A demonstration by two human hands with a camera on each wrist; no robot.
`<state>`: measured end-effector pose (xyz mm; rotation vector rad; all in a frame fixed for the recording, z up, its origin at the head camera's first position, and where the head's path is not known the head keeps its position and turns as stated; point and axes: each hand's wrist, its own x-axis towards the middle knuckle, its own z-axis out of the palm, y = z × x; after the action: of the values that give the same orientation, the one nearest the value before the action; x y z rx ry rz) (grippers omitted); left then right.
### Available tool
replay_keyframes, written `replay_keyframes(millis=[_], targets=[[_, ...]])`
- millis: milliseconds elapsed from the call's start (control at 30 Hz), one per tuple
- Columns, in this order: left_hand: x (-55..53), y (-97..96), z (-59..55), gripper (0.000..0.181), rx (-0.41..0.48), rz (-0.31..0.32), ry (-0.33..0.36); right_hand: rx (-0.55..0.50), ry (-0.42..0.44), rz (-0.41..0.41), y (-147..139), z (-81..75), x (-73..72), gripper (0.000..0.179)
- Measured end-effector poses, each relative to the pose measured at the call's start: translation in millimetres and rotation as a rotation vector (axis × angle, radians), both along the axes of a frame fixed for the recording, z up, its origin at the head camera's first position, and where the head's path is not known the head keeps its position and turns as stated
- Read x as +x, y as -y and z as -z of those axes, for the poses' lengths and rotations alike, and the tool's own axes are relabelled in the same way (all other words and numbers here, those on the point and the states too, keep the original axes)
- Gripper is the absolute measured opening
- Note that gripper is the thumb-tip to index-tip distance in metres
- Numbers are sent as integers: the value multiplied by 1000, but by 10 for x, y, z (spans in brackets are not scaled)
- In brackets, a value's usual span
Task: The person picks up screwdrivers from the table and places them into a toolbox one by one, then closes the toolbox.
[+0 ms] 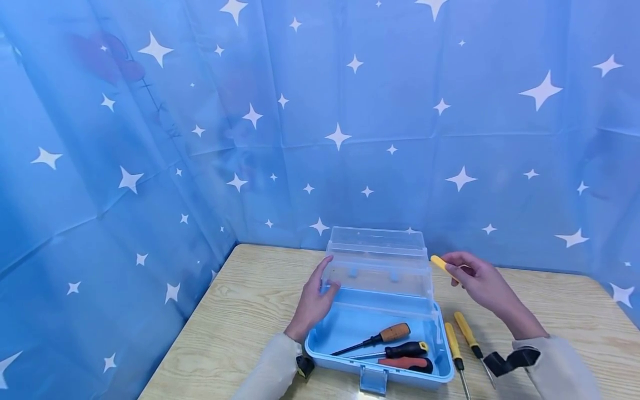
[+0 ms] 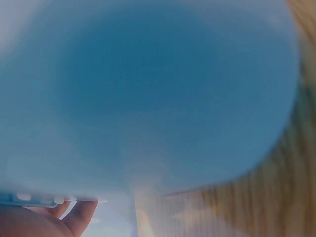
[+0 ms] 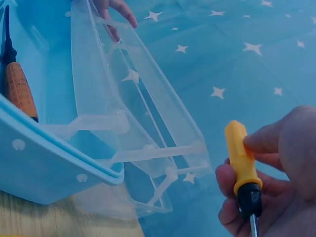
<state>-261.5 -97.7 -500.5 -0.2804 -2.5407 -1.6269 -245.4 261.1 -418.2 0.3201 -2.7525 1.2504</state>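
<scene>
A light-blue toolbox stands opened, its clear fold-out trays raised at the back on white hinge arms. At the left end, my left hand holds the toolbox by its clear tray section, thumb on the near side. My right hand pinches a yellow-handled screwdriver above the table, right of the trays; its shaft runs out of the right wrist view. Inside the box lie a screwdriver with a wooden-looking handle, a black-handled screwdriver and a red-and-black handled tool.
Two more yellow-handled screwdrivers lie on the wooden table just right of the box. A blue latch hangs at the box's front. Behind the table hangs a blue star-patterned cloth.
</scene>
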Motion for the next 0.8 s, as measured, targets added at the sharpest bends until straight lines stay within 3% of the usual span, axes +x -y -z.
replay_keyframes(millis=[533,800], targets=[[-5,4,12,59,3,-5,7,-29,-17,-82,126,-142,-208,34],[0,5,-3,58,-2,-3,8,7,-12,-97,270,-181,-331,32]])
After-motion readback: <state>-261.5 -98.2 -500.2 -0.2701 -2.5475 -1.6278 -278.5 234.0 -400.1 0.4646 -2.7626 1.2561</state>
